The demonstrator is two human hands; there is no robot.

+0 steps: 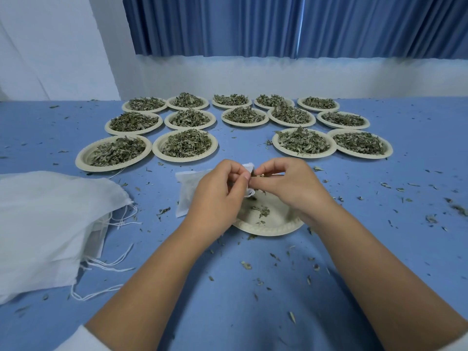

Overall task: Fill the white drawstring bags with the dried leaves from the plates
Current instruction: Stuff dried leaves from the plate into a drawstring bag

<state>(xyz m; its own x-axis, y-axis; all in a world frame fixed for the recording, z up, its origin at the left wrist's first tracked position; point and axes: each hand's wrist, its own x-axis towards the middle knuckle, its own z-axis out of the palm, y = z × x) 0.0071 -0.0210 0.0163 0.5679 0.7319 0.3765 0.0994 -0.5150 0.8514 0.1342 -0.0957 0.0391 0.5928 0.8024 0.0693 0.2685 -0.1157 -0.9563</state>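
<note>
Here, the fingers (234,173) of the left hand (217,198) and the fingers (263,173) of the right hand (286,186) meet tip to tip. Both sets are curled and pinch the mouth of a small white drawstring bag (248,167) held between them. Only its top edge and a loop of string below the thumbs show; the rest is hidden by the hands. A few dried leaves (257,175) sit right at the right fingertips.

Directly under the hands lies the near plate (268,228), almost bare, with a small clump of leaves on it. Just to its left, partly under the left hand, a flat white bag (186,191) rests on the blue worktop (253,300). Farther left lies a heap of white bags (50,224), their strings trailing out. Beyond the hands stand three rows of full plates (184,145) heaped with leaves. Crumbs of leaf are scattered over the worktop, and a blue curtain (278,24) hangs behind.
</note>
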